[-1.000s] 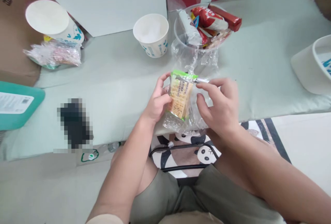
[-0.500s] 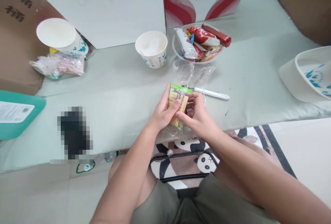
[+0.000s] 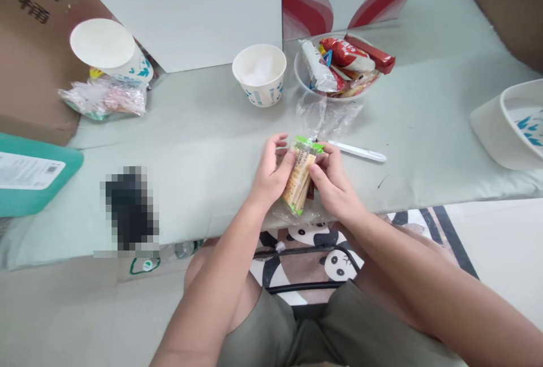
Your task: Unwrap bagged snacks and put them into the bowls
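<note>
A pack of crackers, in clear wrapping with bright green ends, is held tilted between my two hands above the table's near edge. My left hand grips its left side, thumb on the front and fingers partly raised behind. On the other side, my right hand pinches the pack near its upper right, thumb in front. Something dark brown shows behind the pack's lower right; I cannot tell what it is. Just beyond the hands, a white-handled tool lies with its far end hidden, beside crumpled clear plastic.
A clear bowl of wrapped snacks and a paper cup stand at the back. Another paper bucket is on the right. To the left are a paper tub, plastic-wrapped items, a green container and a pixelated dark object.
The pack has turned so its side edge faces me more. My left fingers have loosened and lifted behind it. The whole view has shifted slightly.
</note>
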`<state>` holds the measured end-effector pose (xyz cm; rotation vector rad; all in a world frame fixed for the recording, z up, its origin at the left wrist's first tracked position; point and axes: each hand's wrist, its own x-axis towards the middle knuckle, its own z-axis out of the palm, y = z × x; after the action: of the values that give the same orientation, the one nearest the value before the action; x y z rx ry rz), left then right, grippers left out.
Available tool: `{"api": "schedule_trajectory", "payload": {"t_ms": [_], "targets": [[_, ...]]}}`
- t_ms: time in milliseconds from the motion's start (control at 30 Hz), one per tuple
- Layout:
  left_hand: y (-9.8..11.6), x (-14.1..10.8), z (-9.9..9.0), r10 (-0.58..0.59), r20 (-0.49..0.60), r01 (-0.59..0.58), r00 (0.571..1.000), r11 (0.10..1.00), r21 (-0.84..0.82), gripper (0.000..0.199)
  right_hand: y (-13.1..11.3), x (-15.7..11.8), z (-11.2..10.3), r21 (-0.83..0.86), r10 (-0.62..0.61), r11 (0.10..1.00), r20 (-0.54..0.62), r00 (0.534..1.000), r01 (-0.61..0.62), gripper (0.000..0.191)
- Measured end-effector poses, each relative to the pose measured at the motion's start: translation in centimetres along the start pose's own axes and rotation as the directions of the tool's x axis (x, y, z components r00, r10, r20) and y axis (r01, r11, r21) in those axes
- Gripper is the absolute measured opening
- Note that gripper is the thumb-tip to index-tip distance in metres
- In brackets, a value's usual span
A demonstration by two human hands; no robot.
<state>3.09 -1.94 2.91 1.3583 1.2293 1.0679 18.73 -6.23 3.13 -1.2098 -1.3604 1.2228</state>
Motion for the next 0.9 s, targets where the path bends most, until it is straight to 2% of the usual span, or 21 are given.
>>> {"api": "schedule_trajectory", "payload": {"t_ms": [67,133,200,267,333,400,500,567,633,700,767,833,900], "targets": [[0.2,0.0,-0.3,0.041,-0.063,-0.039,0.997,0.999,0.026,0.034,-0.2,0.0,0.1,-0.014,0.023,1.0,-0.036,0.999,-0.024,0.04],[0.6,0.0,-0.5,0.08,-0.002,-0.08,0.997,0.996,0.033,0.031,-0.5,0.0,0.1,-0.077,0.04,0.996,-0.066,0.997,-0.045,0.039],[1.2,-0.3,-0.7,0.114,0.104,-0.12,0.988,0.991,0.051,0.035,-0.7,0.1,0.2,-0.136,0.062,0.988,-0.094,0.994,-0.074,0.038],[1.7,-0.5,-0.9,0.139,0.16,-0.157,0.977,0.982,0.104,0.037,-0.8,0.3,0.1,-0.164,0.094,0.98,-0.115,0.989,-0.112,0.037],[2.0,-0.7,-1.1,0.122,0.186,-0.149,0.975,0.98,0.135,0.032,-0.8,0.4,0.1,-0.169,0.135,0.974,-0.122,0.983,-0.154,0.037],[2.2,-0.8,-1.3,0.069,0.192,-0.09,0.979,0.991,0.099,0.024,-0.8,0.4,0.0,-0.162,0.181,0.967,-0.119,0.976,-0.199,0.037],[2.3,-0.8,-1.4,0.021,0.137,-0.015,0.99,0.999,-0.05,0.024,-0.8,0.4,-0.3,-0.135,0.208,0.965,-0.126,0.97,-0.224,0.035],[2.5,-0.7,-1.4,-0.041,0.087,0.061,0.995,0.968,-0.242,0.024,-0.7,0.4,-0.4,-0.081,0.21,0.972,-0.124,0.97,-0.221,0.038],[2.7,-0.6,-1.4,-0.148,0.085,0.171,0.985,0.872,-0.459,0.019,-0.6,0.3,-0.5,0.006,0.229,0.973,-0.115,0.967,-0.23,0.051],[3.0,-0.4,-1.5,-0.222,0.097,0.234,0.97,0.76,-0.606,0.017,-0.7,0.3,-0.5,0.098,0.244,0.967,-0.104,0.964,-0.234,0.065],[3.2,-0.1,-1.8,-0.246,0.064,0.223,0.967,0.704,-0.675,0.016,-0.9,0.3,-0.5,0.184,0.239,0.958,-0.096,0.966,-0.219,0.067],[3.3,0.2,-2.2,-0.286,-0.033,0.173,0.958,0.663,-0.728,0.016,-1.2,0.3,-0.6,0.253,0.232,0.947,-0.105,0.967,-0.2,0.062],[3.3,0.7,-2.6,-0.358,-0.144,0.123,0.922,0.627,-0.769,0.017,-1.6,0.1,-0.7,0.314,0.233,0.932,-0.138,0.963,-0.181,0.056]]}}
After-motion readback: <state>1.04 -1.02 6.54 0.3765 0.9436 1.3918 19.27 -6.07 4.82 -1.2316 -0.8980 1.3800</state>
